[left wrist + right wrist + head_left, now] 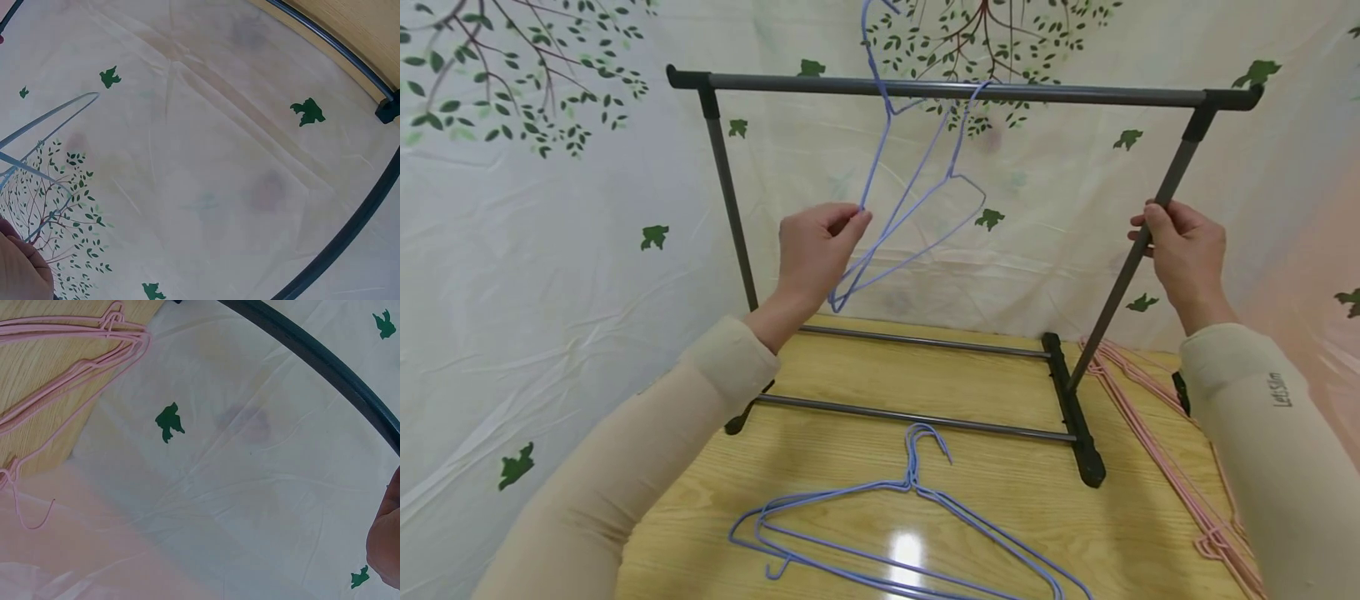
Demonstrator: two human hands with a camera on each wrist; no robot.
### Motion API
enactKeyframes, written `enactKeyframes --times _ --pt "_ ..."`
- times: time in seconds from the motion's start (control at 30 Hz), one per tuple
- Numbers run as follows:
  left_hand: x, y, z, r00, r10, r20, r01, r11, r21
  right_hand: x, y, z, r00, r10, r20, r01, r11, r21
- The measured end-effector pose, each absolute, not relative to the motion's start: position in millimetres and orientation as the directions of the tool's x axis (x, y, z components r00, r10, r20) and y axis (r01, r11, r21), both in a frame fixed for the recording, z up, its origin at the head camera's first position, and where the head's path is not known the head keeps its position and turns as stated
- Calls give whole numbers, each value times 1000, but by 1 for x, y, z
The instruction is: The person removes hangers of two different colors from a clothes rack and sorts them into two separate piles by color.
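Observation:
In the head view my left hand (820,250) pinches a blue wire hanger (876,158) by one side between thumb and fingers. That hanger's hook rises above the top bar (820,85) of a dark clothes rack. Close by, another blue hanger (957,142) hangs from the bar, and the lower parts of the two overlap. My right hand (1189,250) grips the right upright (1123,287) of the rack. The left wrist view catches only part of my left hand (25,269) near the hanger wires (47,119); the right hand (384,544) shows at the edge of its view.
Several blue hangers (850,492) lie stacked on the wooden table (685,533) in front of the rack. Pink hangers (1157,450) lie at the right, beside the rack's black foot (1078,433). A leaf-patterned curtain (587,275) surrounds the table behind and at the sides.

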State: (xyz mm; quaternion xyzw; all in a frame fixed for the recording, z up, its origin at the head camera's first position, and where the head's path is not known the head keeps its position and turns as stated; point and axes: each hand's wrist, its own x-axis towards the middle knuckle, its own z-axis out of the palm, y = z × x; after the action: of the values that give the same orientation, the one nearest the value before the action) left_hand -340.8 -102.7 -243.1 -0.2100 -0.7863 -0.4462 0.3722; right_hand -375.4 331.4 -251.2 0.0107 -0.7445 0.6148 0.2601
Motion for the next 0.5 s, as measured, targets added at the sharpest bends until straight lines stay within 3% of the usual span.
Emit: enactKeyframes --times 0.17,0.4,0.5 --pt "-339 -113 -250 -656 -49 753 641 490 591 -374 333 -252 -871 301 389 -324 245 -914" --pt "-336 -125 -264 -719 -196 667 617 263 742 -375 331 -252 -863 318 393 -308 285 -908" --pt "-334 -127 -271 -721 -250 646 602 235 763 -375 331 -251 -863 321 390 -307 281 -909"
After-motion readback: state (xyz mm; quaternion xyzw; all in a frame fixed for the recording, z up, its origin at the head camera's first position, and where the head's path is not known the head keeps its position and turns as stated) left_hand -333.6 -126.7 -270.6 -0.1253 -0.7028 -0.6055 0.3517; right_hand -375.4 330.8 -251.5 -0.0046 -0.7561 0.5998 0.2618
